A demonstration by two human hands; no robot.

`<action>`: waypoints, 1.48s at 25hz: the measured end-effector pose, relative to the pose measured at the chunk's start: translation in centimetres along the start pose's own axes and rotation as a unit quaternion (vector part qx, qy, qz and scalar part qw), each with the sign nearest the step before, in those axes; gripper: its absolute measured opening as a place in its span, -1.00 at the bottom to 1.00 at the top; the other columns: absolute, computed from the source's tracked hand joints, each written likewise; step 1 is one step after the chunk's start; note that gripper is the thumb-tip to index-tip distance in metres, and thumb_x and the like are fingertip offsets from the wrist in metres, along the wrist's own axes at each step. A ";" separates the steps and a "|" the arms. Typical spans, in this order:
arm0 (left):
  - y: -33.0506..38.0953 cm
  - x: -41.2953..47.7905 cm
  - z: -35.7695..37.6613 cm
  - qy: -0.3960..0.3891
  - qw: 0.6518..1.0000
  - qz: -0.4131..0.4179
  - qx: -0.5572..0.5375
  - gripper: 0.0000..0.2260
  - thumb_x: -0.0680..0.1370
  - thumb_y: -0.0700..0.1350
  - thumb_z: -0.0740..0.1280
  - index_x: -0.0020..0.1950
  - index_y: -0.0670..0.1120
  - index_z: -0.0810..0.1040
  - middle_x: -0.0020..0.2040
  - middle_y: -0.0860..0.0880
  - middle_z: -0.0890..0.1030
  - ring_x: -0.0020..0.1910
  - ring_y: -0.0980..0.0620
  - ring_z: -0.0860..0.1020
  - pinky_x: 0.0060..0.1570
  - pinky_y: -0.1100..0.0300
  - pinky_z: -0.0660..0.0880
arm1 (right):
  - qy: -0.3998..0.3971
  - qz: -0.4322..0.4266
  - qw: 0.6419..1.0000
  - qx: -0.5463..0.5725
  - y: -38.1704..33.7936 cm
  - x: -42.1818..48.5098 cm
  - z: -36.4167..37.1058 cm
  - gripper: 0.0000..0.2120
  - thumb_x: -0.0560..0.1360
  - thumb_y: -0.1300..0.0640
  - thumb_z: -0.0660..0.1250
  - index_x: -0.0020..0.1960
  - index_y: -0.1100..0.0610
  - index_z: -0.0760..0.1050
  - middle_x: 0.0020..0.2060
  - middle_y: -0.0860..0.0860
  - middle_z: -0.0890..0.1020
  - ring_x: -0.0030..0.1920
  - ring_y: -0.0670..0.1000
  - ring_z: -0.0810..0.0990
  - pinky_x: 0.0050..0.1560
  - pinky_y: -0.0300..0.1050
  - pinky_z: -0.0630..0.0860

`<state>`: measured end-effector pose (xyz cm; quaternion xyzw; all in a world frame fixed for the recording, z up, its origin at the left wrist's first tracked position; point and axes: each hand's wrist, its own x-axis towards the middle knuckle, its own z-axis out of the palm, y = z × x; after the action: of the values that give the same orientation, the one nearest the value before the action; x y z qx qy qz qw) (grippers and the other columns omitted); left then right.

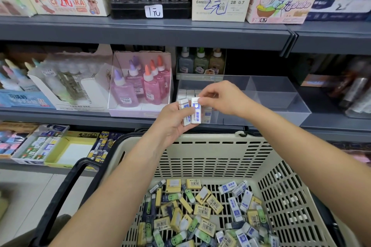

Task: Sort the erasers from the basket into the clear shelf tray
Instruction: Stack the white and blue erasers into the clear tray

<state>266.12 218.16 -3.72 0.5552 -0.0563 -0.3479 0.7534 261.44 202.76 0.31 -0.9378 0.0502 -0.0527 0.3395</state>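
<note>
The person is holding both hands up in front of a gray shelf [140,32], above a cream basket [210,154]. The left hand [172,122] is gripping two white and blue erasers [196,110] side by side, with its fingers curling round them from below. The right hand [222,98] is pinching the top end of the eraser on the right with its fingertips. The two erasers are standing almost upright and touching each other, just in front of the clear tray [281,102].

The clear tray is sitting on the middle shelf, behind the hands. Clear walls are splitting it into compartments. A short row of white erasers [186,93] is standing in its front left compartment, and the hands are hiding part of that row.

The basket is sitting below the hands, with slots all over its walls. A big heap of erasers [200,212] is lying loose at its bottom. Some are yellow, some are green and dark, and some are white and blue like the two in the left hand. A black handle [66,192] is hanging down on the basket's left side.

Pink and purple glue bottles [148,86] are standing in a box just left of the clear tray. Boxes of pens [220,8] with price labels are lining the shelf above.
</note>
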 end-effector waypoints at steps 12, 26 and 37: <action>0.3 -0.3 -1.4 0.053 0.998 0.033 -0.020 -0.85 0.57 -0.27 0.22 0.00 -0.17 0.58 -0.20 -0.07 0.59 -0.16 0.04 0.60 -0.19 0.20 0.60 | 0.147 0.076 0.984 0.061 2.4 1.8 -2.6 -0.98 0.44 0.15 0.41 -0.14 0.07 0.57 -0.31 -0.03 0.62 -0.34 -0.11 0.57 -0.24 -0.26 0.50; 0.8 -0.8 -0.4 0.013 0.999 -0.023 -0.034 -0.75 0.57 -0.25 0.10 0.09 -0.23 0.55 -0.11 -0.15 0.64 -0.10 -0.03 0.63 -0.07 0.14 0.57 | -0.017 0.027 0.984 -0.175 3.0 2.1 -0.8 -0.75 0.58 0.12 0.17 0.14 0.08 0.59 0.14 -0.02 0.62 0.12 0.00 0.55 0.11 -0.16 0.41; 0.5 0.2 2.3 -0.018 0.996 0.021 0.087 -0.83 0.56 -0.28 0.16 0.00 -0.20 0.55 -0.22 -0.08 0.64 -0.21 0.06 0.63 -0.15 0.20 0.61 | -0.049 -0.032 0.998 0.037 -0.1 0.4 -2.3 -0.86 0.52 0.19 0.32 0.07 0.12 0.56 -0.20 -0.04 0.63 -0.28 -0.13 0.60 -0.27 -0.41 0.48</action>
<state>265.46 216.28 -2.47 0.6112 -0.1115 -0.3354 0.7082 261.52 201.38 2.14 -0.9271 0.0013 -0.0196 0.3744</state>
